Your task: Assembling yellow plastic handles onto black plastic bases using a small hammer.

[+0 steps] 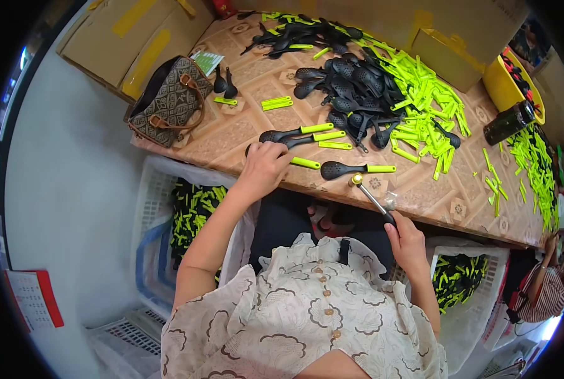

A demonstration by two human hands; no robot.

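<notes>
At the table edge, left hand arched over green-handled spoon, grip unclear, right hand clasping hammer

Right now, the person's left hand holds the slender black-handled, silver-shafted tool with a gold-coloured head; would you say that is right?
Not the left hand but the right hand holds that black-handled, silver-shafted tool, as the head view shows.

Hammer: 1. Left hand: 1, right hand: 1. Handbag: 1; slim black pieces beside it: 2. Dark bottle: 1. Yellow tub: 1. Calendar: 1. Black utensil heads, green handles: heaped, many, overlapping, exact counts unreadable.
</notes>
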